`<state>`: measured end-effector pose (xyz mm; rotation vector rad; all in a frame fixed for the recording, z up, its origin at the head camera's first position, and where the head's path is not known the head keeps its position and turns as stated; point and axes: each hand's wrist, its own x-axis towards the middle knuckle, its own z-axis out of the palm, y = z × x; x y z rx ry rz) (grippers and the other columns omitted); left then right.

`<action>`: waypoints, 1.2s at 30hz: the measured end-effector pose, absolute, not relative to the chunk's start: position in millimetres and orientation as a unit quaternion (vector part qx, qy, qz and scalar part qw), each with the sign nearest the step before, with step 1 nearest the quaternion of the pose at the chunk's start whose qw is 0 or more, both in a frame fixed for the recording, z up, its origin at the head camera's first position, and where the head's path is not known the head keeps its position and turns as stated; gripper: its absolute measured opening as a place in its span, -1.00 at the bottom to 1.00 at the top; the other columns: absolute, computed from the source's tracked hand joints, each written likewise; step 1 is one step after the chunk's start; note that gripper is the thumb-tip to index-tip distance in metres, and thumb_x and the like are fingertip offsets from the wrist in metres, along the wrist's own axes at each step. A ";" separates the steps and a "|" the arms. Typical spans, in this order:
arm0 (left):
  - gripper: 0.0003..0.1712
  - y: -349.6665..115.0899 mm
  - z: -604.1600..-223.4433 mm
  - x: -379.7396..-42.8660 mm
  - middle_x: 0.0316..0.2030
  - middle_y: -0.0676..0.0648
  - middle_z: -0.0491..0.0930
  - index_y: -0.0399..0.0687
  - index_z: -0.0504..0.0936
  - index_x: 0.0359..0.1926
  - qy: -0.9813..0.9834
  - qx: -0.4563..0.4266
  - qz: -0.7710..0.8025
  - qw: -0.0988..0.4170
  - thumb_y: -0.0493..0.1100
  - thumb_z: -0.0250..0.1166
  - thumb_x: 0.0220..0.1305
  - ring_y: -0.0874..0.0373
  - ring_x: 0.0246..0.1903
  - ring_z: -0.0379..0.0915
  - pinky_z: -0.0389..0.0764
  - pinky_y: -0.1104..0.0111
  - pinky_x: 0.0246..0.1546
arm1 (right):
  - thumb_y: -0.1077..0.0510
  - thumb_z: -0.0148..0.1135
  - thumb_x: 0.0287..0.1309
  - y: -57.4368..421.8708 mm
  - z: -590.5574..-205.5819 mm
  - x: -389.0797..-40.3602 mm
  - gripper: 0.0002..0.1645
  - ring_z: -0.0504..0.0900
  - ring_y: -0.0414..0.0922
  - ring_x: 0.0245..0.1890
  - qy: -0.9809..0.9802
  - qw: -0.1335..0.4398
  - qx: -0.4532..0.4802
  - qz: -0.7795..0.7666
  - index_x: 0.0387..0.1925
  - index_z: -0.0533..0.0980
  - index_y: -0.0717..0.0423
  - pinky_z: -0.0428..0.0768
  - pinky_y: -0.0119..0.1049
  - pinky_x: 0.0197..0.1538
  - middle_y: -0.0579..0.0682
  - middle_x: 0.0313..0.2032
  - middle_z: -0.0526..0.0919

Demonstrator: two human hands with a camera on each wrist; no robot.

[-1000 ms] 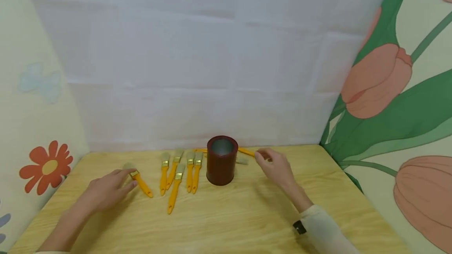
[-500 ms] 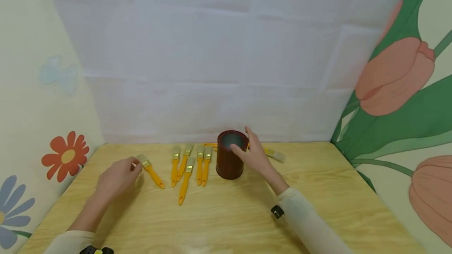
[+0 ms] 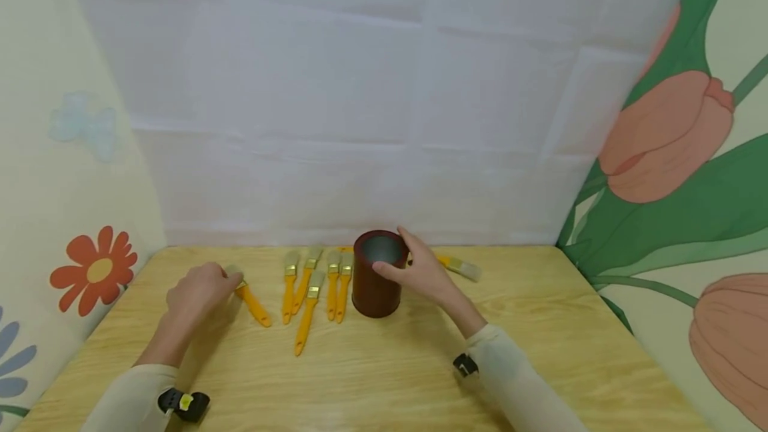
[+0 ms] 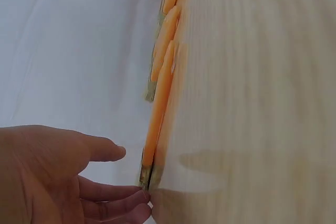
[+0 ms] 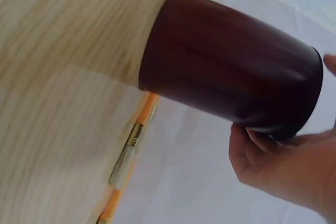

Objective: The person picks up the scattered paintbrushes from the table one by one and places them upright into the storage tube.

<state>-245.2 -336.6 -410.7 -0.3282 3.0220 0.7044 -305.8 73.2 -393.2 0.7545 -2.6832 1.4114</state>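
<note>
My right hand (image 3: pixel 423 273) grips a dark red cylindrical cup (image 3: pixel 375 292) by its upper part, thumb at the near rim and fingers on the far side. In the right wrist view the cup (image 5: pixel 231 66) hides much of the hand, and curled fingers show beside its rim. My left hand (image 3: pixel 201 292) is at the bristle end of the leftmost flat paintbrush (image 3: pixel 255 305). In the left wrist view its fingertips (image 4: pixel 139 203) touch that brush's bristles, while the thumb stays apart. The brush has a yellow-orange handle and lies on the table.
Several similar paintbrushes (image 3: pixel 306 319) lie side by side left of the cup, bristles toward the back. Another paintbrush (image 3: pixel 462 267) lies right of the cup, partly behind my right hand. A white sheet (image 3: pixel 300 119) hangs behind the wooden table (image 3: pixel 360 379).
My right hand has left the brush at the right and taken hold of the cup, which has shifted slightly left and toward me. My left fingers have moved down to the leftmost brush's bristles.
</note>
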 end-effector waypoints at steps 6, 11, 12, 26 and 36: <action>-0.46 -331.7 -407.8 -251.1 -0.59 -0.06 0.35 -0.17 0.56 -0.48 0.965 -0.107 0.239 0.017 0.15 0.07 0.49 0.02 -0.56 0.32 0.30 0.17 -0.54 | -0.42 0.43 0.07 73.5 -394.4 -303.6 0.28 0.32 0.00 0.37 -0.848 -0.015 0.276 0.451 0.62 0.00 -0.10 0.42 0.13 0.26 0.00 0.52 0.15; -0.57 -331.6 -410.5 -255.0 -0.52 -0.10 0.45 -0.28 0.63 -0.31 0.966 -0.103 0.238 0.018 0.04 0.16 0.44 -0.03 -0.52 0.38 0.38 0.13 -0.52 | -0.39 0.45 0.07 74.8 -394.3 -302.0 0.19 0.40 -0.06 0.27 -0.845 -0.019 0.281 0.455 0.59 0.11 -0.13 0.48 0.07 0.20 -0.08 0.47 0.24; -0.60 -331.7 -411.6 -255.8 -0.52 -0.10 0.45 -0.28 0.63 -0.30 0.966 -0.100 0.239 0.016 0.02 0.19 0.42 -0.03 -0.52 0.38 0.38 0.13 -0.52 | -0.39 0.46 0.06 75.5 -394.1 -301.5 0.19 0.41 -0.06 0.25 -0.844 -0.020 0.281 0.456 0.59 0.12 -0.13 0.48 0.08 0.19 -0.07 0.46 0.25; -0.37 -357.9 -419.8 -255.8 -0.02 -0.53 0.56 -0.64 0.55 0.05 0.961 -0.054 0.272 0.006 -0.06 0.40 0.30 -0.39 -0.09 0.52 0.56 -0.14 -0.10 | -0.41 0.45 0.06 59.4 -394.5 -306.5 0.18 0.44 -0.14 0.18 -0.827 -0.038 0.311 0.466 0.57 0.15 -0.13 0.54 -0.04 0.14 -0.11 0.38 0.33; -0.37 -374.9 -411.8 -253.8 0.00 -0.48 0.55 -0.60 0.45 0.17 0.935 -0.042 0.353 0.019 -0.07 0.31 0.39 -0.24 -0.12 0.54 0.61 0.04 -0.17 | -0.40 0.45 0.06 56.0 -396.1 -306.8 0.14 0.46 -0.14 0.14 -0.827 -0.036 0.309 0.467 0.56 0.17 -0.16 0.54 -0.10 0.12 -0.12 0.34 0.37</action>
